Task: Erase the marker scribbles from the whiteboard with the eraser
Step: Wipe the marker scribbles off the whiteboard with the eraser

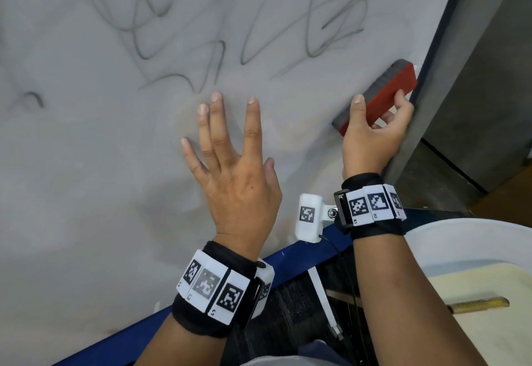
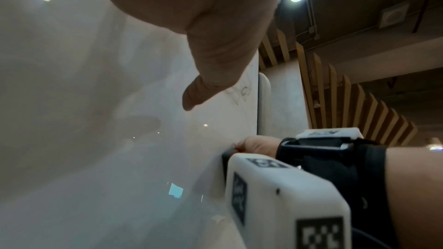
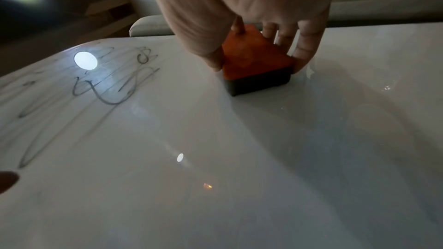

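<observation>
Head view: the whiteboard (image 1: pixel 86 164) fills most of the frame, with the marker scribbles (image 1: pixel 201 34) spread across its upper part and its lower part free of distinct strokes. The eraser (image 1: pixel 380 98) (red back, dark felt pad) lies with the felt against the board, close to the board's right edge. The right hand (image 1: pixel 374 135) forms the grip on it, thumb on one long side and fingers curled over the other. The left hand (image 1: pixel 233 170) is spread with straight fingers on or just off the board, below the lowest strokes, and holds nothing; contact cannot be confirmed here. A white tub (image 1: pixel 472 239) stands off the board's lower right corner. Left wrist view: the thumb (image 2: pixel 199 90) is extended over the glossy board face, a few faint strokes show near the right edge, and the other wrist's camera housing (image 2: pixel 282 196) fills the lower right. Right wrist view: the felt sits flat on the board, the eraser is pinched between thumb and fingers, and the scribbles lie well apart toward the left. Judgement: the step in hand is positioning the eraser at the right edge for a pass, with most of the marks not yet removed. The next move calls for carrying the eraser up and leftward into the strokes, felt kept flat under steady pressure, in overlapping passes.
</observation>
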`<state>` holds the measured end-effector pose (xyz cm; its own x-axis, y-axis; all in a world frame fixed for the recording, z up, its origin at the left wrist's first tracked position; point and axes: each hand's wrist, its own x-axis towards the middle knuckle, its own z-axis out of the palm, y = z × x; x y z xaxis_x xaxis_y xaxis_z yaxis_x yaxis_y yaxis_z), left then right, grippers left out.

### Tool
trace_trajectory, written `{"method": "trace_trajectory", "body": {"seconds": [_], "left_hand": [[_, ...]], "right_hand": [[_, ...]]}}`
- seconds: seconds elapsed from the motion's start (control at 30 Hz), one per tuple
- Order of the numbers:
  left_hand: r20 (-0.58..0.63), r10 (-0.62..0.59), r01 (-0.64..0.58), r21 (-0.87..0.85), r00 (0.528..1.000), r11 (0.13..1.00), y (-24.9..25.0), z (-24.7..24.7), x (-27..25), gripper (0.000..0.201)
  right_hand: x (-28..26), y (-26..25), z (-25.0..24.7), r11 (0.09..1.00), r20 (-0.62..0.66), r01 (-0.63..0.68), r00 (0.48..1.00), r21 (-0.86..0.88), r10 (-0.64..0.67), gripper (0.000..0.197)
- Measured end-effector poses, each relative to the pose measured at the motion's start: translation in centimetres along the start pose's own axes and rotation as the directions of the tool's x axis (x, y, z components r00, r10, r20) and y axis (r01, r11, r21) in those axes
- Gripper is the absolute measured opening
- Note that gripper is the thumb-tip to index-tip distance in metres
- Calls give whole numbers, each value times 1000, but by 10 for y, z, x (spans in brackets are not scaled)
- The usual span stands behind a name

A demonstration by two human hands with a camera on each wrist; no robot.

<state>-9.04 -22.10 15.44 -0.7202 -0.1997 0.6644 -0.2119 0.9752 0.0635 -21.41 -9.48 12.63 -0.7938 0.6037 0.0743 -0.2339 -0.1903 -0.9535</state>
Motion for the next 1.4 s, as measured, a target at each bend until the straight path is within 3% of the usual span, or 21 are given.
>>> {"method": "trace_trajectory", "body": {"seconds": [0.13,0.23,0.47,0.63,0.83,0.93,1.0,1.13,1.2,1.33,1.4], "left_hand": [[-13,-40,41,60,999,997,-5,2,8,104],[0,-22,22,151,1000,988,-11,10,11,109],[13,-6,4,183,1000,983,-14,17,11,114],[14,2,-4,189,1000,982,-15,18,10,112],[14,3,-5,184,1000,983,-14,17,9,111],[7,12,-13,194,1000,981,-16,15,7,109],[2,18,-18,197,1000,980,-18,15,7,107],[-8,27,-25,208,1000,978,-19,16,7,106],[-4,35,-34,207,999,978,-20,16,6,105],[2,46,-45,206,999,978,-22,14,5,104],[3,52,-51,205,999,977,-23,13,4,103]], "right_hand": [[6,-3,0,1000,7,2,1000,6,-2,67],[10,-5,2,995,26,83,996,-45,-82,68],[1,-12,5,955,101,283,956,-84,-274,66],[13,-22,9,982,24,186,982,-42,-186,65],[-26,-15,8,877,255,460,873,-142,-417,64],[-6,-24,7,937,120,341,936,-72,-332,64],[-13,-30,12,953,87,302,951,-33,-298,64],[-54,-20,17,884,266,453,871,-113,-413,64],[-50,-17,12,849,290,508,842,-147,-454,63],[-27,-22,13,931,130,351,932,-102,-338,67],[-44,-23,20,928,142,360,928,-96,-346,67]]}}
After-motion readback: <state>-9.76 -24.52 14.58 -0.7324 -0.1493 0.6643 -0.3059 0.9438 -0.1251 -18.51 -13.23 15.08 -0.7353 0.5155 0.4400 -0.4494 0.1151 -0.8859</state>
